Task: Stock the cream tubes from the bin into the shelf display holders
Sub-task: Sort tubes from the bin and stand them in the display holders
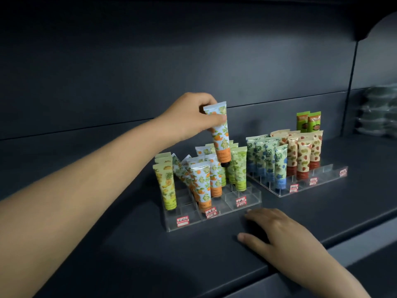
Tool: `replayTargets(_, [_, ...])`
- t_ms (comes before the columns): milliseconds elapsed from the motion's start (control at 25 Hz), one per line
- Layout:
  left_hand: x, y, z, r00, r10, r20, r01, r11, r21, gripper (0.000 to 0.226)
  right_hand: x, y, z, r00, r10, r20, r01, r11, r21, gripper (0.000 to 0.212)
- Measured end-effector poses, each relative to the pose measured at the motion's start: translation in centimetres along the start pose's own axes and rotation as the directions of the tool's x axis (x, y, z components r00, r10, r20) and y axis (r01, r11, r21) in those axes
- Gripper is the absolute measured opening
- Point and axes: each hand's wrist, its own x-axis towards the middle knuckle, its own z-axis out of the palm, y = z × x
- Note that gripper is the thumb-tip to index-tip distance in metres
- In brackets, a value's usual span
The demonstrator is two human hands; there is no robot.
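Note:
My left hand pinches the flat end of an orange-patterned cream tube and holds it cap down above the middle rows of the left clear display holder. That holder contains yellow-green, orange and green tubes; some orange ones lean. My right hand rests flat on the dark shelf, fingers straight, its fingertips at the holder's front right corner. A second clear holder to the right carries blue, red and two tall green tubes. The bin is out of view.
The dark back panel rises behind the holders. Stacked clear packs with green contents sit on the neighbouring shelf section at the far right. The shelf's front edge runs just under my right wrist.

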Motion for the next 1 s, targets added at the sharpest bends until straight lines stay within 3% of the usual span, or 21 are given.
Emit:
replayTargets(160, [1.4,0.0,2.4,0.994,0.023,0.109,-0.050,0.967,0.251,0.011,0.1,-0.2,-0.4,0.998,-0.031,0.050,0.029,0.999,0.033,0.077])
replayTargets(280, [1.1,-0.7,3.5,0.993,-0.003,0.116,-0.040,0.930,0.365,0.012,0.0,-0.2,-0.6,0.998,-0.052,0.046,0.052,0.999,0.005,0.079])
replayTargets(520, [0.2,-1.8,4.0,0.980,-0.097,0.176,-0.015,0.840,0.543,0.015,-0.1,-0.1,-0.6,0.998,-0.051,0.034,0.050,0.998,0.036,0.063])
replayTargets(1000, [0.1,-2.9,4.9,0.959,-0.127,0.253,-0.062,0.778,0.625,0.023,-0.2,0.0,-0.2,0.997,-0.064,-0.031,0.066,0.996,0.059,0.062])
